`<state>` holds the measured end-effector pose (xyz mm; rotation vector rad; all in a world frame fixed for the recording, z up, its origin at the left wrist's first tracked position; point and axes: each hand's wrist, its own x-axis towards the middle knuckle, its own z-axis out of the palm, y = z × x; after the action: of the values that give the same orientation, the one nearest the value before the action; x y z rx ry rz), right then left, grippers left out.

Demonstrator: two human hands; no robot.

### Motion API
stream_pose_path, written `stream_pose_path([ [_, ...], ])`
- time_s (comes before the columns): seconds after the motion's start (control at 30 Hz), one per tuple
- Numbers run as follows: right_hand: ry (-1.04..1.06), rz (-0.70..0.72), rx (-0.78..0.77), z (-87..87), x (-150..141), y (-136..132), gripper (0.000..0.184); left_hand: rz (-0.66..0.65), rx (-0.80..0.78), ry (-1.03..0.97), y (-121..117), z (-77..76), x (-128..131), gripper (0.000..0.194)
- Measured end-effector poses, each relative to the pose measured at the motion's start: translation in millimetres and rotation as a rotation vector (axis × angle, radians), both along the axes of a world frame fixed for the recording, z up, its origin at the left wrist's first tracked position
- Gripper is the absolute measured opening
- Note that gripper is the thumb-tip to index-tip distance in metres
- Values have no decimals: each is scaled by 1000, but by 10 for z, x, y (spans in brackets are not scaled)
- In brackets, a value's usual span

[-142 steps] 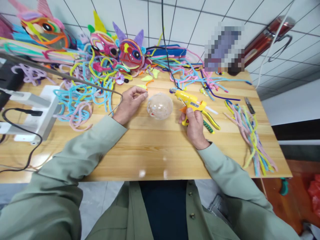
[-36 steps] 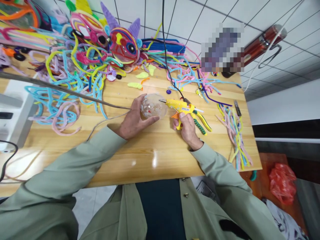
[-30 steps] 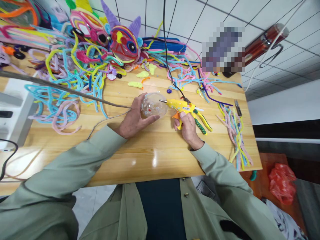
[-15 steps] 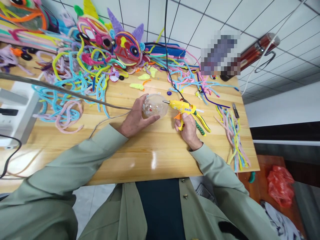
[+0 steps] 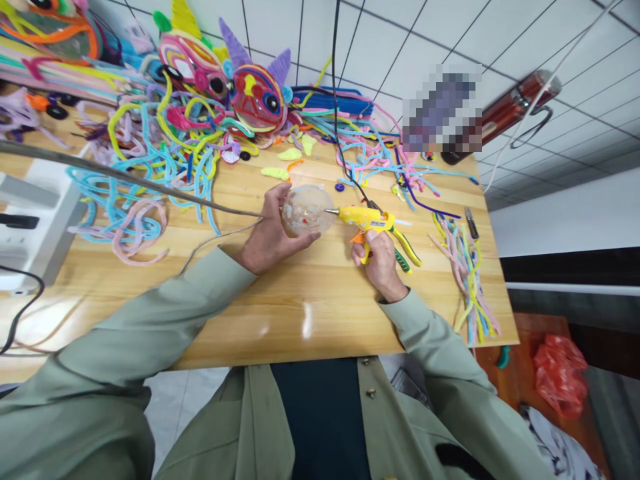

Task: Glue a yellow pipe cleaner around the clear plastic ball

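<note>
My left hand (image 5: 273, 233) is closed around the left side of a clear, rounded plastic shell (image 5: 311, 208), thumb along its near edge. Small whitish and red bits show on or through the shell. In my right hand (image 5: 376, 259) is a yellow hot glue gun (image 5: 367, 217), gripped by its handle with the fingers at the orange trigger. Its metal nozzle points left and lies over the right part of the shell; whether it touches cannot be made out. Pliers with yellow and green handles (image 5: 406, 247) lie partly hidden behind the glue gun.
Tangled pipe cleaners (image 5: 145, 160) cover the back left, below decorated fish-like masks (image 5: 257, 100). A bundle of pipe cleaners (image 5: 470, 280) lies at right, near a small cutter (image 5: 471, 223). A power strip (image 5: 45, 220) stands left; a red flask (image 5: 505, 117) stands at the back right. Cords cross the table.
The glue gun has dropped slightly toward me, its nozzle now lower on the shell. The shell has tilted a little in my left hand.
</note>
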<state>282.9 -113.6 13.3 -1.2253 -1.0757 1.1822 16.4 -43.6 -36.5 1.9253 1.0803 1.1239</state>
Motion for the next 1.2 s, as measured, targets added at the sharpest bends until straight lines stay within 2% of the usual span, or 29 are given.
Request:
stream_pose_path([
  [0.13, -25, -7, -11, 28, 42, 16, 72, -3, 8, 9, -11, 12, 0, 100],
  [0.37, -52, 45, -15, 7, 103, 14, 72, -63, 23, 56, -1, 144, -1, 104],
  [0.67, -44, 85, -25, 70, 74, 35, 73, -105, 42, 62, 25, 126, 2, 108],
  [0.87, -35, 81, -29, 53, 67, 33, 72, -133, 110, 39, 21, 137, 13, 102],
  [1.2, -42, 33, -40, -1, 60, 42, 72, -133, 83, 35, 31, 122, 16, 104],
])
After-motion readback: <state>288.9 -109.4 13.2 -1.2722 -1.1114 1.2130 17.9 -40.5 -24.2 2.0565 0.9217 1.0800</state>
